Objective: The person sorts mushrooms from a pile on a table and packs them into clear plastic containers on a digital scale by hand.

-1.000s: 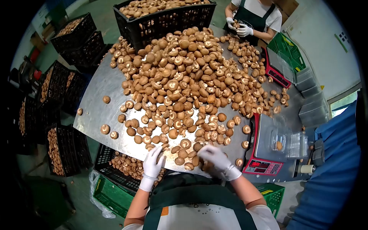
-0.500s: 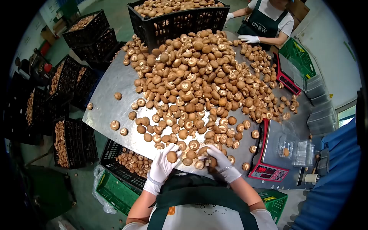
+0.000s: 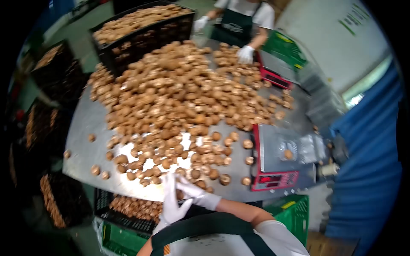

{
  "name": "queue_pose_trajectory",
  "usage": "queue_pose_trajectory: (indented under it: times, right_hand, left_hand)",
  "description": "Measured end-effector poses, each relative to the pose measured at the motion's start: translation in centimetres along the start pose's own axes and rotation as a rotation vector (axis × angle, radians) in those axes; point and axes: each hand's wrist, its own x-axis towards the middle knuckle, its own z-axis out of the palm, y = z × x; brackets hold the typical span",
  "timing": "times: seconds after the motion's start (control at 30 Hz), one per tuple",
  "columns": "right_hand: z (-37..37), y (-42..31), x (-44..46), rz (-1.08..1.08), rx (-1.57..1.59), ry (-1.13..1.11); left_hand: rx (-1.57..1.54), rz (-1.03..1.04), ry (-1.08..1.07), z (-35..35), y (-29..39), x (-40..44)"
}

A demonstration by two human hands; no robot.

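Both hands wear white gloves and meet at the table's near edge, blurred by motion. My left hand has its fingers stretched up and its thumb spread apart. Beside it, my right hand reaches leftward, its fingertips close to the left fingers. A brown mushroom shows in the gap between the hands; whether either one grips it is unclear. Beyond them a large heap of shiitake mushrooms covers the metal table, with loose ones scattered around its near side.
A red scale with clear plastic boxes stands right; another scale is farther back. Black crates of mushrooms stand behind and left. One crate sits below the edge. A co-worker's gloved hand touches the heap's far side.
The view has swung, shifting the table leftward. My hands have come together, and the mushroom in my left palm no longer shows there. The co-worker's hand has moved toward the far scale.
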Motion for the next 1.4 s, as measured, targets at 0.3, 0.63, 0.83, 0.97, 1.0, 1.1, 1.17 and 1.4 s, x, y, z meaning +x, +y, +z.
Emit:
queue_pose_trajectory:
  times: [0.3, 0.63, 0.83, 0.97, 1.0, 1.1, 1.17, 1.4]
  right_hand:
    - [-5.9, -11.7, -7.5, -0.357, 0.076, 0.35]
    - [-28.0, -22.7, -23.1, -0.751, -0.816, 1.59]
    - [-18.8, -21.4, -20.3, -0.859, -1.233, 1.483]
    - [-8.5, -16.3, -12.5, -0.607, -1.218, 0.891]
    - [-9.3, -13.5, -10.1, -0.767, -1.469, 0.681]
    - [-8.7, -8.4, -6.8, -0.536, -1.486, 0.473]
    - [-8.7, -6.5, -5.6, -0.466, -1.616, 0.495]
    - [-8.6, -7.8, -7.2, -0.215, -0.625, 0.435]
  left_hand:
    - [0.226, -0.003, -0.011, -3.2, 0.9, 1.0]
    - [0.285, -0.224, 0.117, -5.2, -4.8, -1.5]
    - [0.567, -0.184, 0.125, -4.8, -4.9, -2.4]
    - [0.541, -0.042, 0.108, -2.6, -4.5, 0.8]
    - [0.551, 0.012, 0.091, -1.6, -5.0, 1.5]
    - [0.613, 0.114, 0.075, 1.1, -5.8, 3.8]
    - [0.695, 0.131, -0.056, 1.9, -6.9, 4.5]
    - [0.033, -0.21, 0.042, 1.5, -9.6, 4.0]
